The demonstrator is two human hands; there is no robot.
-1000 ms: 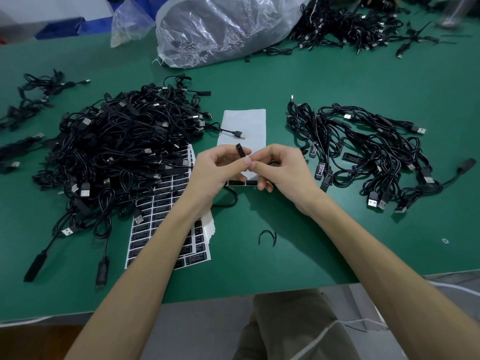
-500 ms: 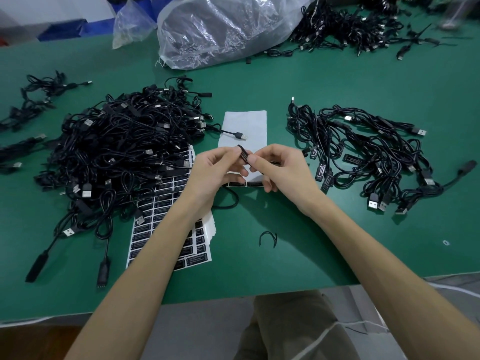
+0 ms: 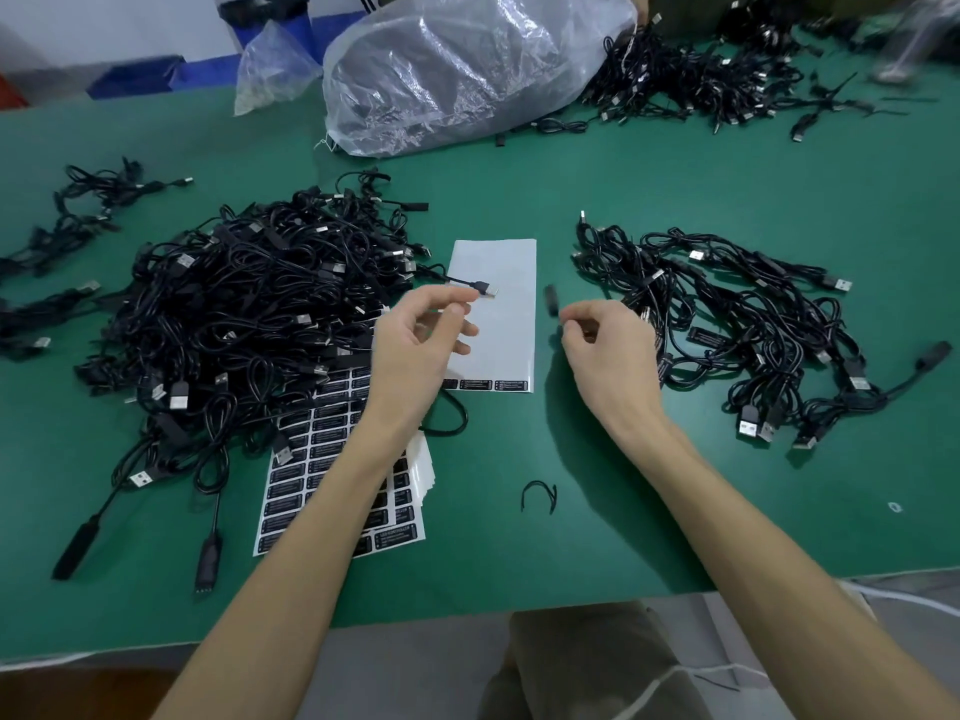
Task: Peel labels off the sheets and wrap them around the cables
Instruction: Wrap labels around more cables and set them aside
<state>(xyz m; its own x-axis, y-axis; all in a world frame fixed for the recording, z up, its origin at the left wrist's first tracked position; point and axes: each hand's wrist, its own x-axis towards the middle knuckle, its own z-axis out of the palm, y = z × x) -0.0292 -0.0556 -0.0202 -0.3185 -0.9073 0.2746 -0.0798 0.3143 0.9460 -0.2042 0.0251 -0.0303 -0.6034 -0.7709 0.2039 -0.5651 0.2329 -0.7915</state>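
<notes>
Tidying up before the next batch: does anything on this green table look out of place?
Yes: a short curved black wire tie lies alone on the green table near its front edge, apart from the big black cable heap and the smaller pile. A tiny pale ring sits stray further right.

Black USB cables, tangled, in a larger pile at left and a smaller pile at right; stack of sheets of black labels, partly under the larger pile; single white sheet between the piles, bare except one label row at its near edge.
</notes>
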